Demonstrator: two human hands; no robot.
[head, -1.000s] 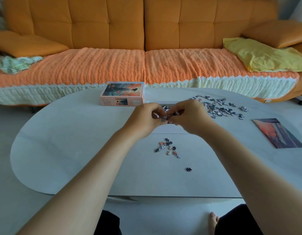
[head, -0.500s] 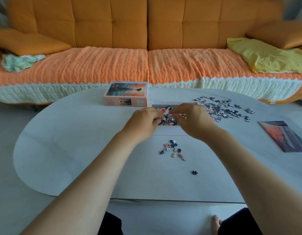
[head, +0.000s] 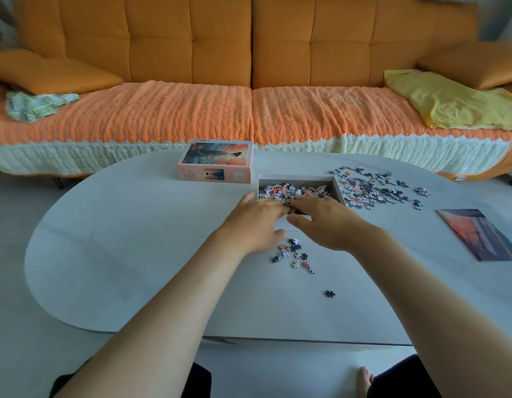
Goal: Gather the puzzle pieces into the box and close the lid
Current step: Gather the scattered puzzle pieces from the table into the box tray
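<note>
Both spread flat: left hand [head: 257,222], right hand [head: 326,222], over box [head: 295,177] | lid [head: 217,163] beside | loose pieces [head: 372,191] right | print [head: 478,234] beyond

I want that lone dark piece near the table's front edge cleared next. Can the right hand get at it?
Probably yes: the right hand looks empty, and only bare table lies around the lone dark piece.

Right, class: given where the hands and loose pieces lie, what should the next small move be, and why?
Probably draw the left hand and right hand back to scoop the small cluster of pieces just short of the box. Both hands look open and empty over its near edge, and that cluster lies nearest; the larger scatter to the right can wait.
</note>
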